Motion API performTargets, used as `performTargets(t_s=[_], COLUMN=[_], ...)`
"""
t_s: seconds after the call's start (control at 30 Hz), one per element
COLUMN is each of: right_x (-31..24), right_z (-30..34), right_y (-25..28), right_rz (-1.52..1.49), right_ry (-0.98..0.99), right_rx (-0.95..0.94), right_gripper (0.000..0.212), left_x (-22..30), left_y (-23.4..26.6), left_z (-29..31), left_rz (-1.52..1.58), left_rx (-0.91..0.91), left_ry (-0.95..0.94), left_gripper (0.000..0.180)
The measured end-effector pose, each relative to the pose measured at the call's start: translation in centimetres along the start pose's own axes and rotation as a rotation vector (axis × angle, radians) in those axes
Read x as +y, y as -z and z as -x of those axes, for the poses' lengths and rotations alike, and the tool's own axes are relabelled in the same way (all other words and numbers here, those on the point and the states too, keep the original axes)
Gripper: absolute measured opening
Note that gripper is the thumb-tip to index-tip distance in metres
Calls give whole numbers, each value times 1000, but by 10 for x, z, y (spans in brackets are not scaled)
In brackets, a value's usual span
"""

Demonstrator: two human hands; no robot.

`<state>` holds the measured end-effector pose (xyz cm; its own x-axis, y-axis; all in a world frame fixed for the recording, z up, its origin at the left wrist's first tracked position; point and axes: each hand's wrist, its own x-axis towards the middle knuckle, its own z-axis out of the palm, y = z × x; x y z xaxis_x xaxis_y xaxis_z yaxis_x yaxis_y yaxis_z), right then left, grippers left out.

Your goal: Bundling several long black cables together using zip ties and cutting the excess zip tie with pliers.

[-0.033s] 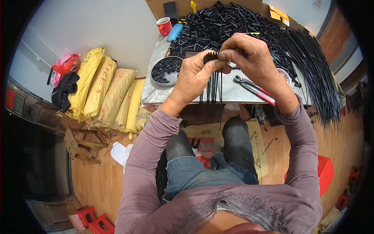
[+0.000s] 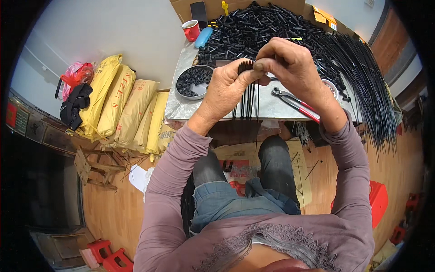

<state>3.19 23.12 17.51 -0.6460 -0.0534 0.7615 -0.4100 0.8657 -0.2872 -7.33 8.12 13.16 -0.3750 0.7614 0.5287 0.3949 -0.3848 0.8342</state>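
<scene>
A heap of glossy black parts [image 2: 263,29] crowds the far side of a grey table [image 2: 180,110]; stiff long rods [image 2: 371,86] overhang its near right corner. Between a round tray [image 2: 200,92] and red-handled pincers [image 2: 295,104], by the near edge, the left hand [image 2: 228,86] clasps a hanging bundle of slim dark rods [image 2: 247,103]; the right hand [image 2: 292,62] pinches its top.

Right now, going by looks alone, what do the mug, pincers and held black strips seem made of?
Red mug: smooth, pale inside; perhaps glazed ceramic or enamel.
Pincers: dark head, likely metal; smooth red handles suggest plastic coating.
Black strips: thin, dark, hanging straight; plastic or coated wire, unclear which.
</scene>
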Motion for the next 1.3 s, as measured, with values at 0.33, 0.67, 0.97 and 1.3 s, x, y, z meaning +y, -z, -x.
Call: performTargets(t_s=[0.33,0.67,0.97,1.3], right_x=[-8,-18,-13,-15], right_z=[0,-2,-4,-4], right_y=[-1,-6,-7,-9], right_rz=[131,-64,-9,29], right_ry=[118,-100,-40,43], right_rx=[-12,-49,-90,-53], right_gripper=[18,11,15,21], left_x=[10,7,16,12], left_y=[19,24,26,27], left_z=[-6,-3,-4,-8], left_rz=[-230,-329,-481,-564], left_rx=[-91,-60,-94,-148], left_ry=[-19,-59,-234,-236], left_gripper=[22,21,23,24])
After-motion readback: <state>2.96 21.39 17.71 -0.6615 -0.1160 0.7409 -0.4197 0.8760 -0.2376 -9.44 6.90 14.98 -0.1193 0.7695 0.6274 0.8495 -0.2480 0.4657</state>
